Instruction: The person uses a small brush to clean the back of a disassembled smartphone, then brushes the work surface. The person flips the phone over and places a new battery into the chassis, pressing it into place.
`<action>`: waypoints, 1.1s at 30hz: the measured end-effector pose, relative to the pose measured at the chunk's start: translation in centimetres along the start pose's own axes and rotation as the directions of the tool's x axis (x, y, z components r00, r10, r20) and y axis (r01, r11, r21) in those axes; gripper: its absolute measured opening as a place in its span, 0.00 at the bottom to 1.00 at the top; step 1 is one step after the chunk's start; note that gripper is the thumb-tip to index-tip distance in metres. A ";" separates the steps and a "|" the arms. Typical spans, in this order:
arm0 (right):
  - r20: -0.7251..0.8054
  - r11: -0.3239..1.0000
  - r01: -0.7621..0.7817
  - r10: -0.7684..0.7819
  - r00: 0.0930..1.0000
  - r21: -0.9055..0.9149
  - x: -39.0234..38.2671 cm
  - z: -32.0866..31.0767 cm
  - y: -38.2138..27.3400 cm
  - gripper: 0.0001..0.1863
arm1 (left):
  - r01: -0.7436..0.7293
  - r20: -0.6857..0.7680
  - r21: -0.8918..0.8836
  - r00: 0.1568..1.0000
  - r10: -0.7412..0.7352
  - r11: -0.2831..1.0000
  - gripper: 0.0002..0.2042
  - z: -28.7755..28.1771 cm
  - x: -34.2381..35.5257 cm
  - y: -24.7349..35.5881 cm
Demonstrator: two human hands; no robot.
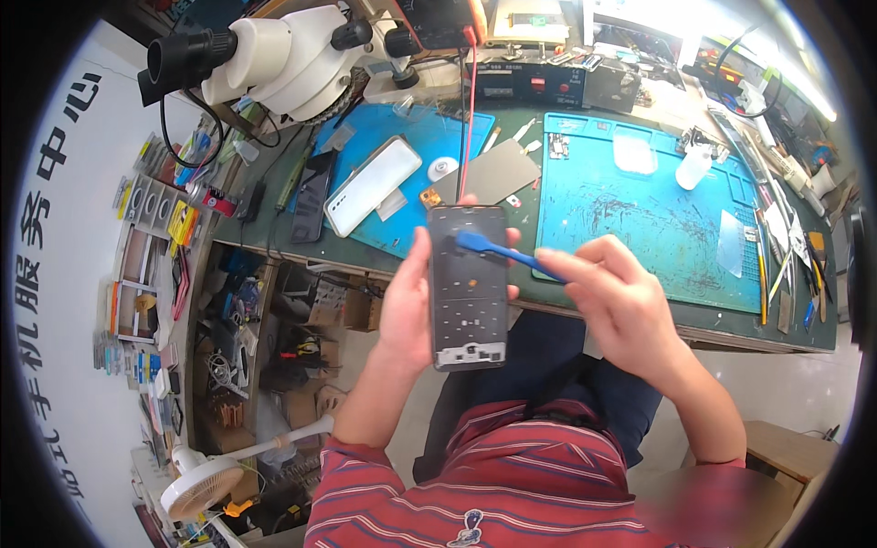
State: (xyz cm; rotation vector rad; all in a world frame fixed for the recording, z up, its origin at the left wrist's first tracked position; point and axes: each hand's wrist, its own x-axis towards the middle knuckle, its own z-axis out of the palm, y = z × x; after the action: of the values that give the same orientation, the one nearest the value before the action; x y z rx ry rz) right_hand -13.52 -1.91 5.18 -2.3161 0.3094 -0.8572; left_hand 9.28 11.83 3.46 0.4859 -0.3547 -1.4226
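A dark phone body, with small bare parts along its lower end, is held upright in my left hand, whose fingers wrap round both edges. My right hand grips a blue plastic pry tool by its handle. The tool's flat head lies over the upper part of the phone. Behind them on the bench lie a white phone or back cover, a black phone and a grey plate.
A green workbench carries two blue mats, a white microscope, a clear bottle, and several tools at the right. Red and black cables hang behind the phone. Crowded shelves and a white fan are on the left.
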 end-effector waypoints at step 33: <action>-0.145 0.991 0.036 -0.017 0.989 0.132 -7.6 3.5 -1.3 0.32 | -0.487 0.060 0.128 0.873 0.484 0.864 0.32 2.1 0.2 0.0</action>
State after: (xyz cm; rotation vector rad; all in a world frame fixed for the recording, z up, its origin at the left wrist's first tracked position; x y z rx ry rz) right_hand -17.05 3.99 0.22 -2.1432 0.2741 -1.0294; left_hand 8.27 11.41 5.26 0.4512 -0.5592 -0.9145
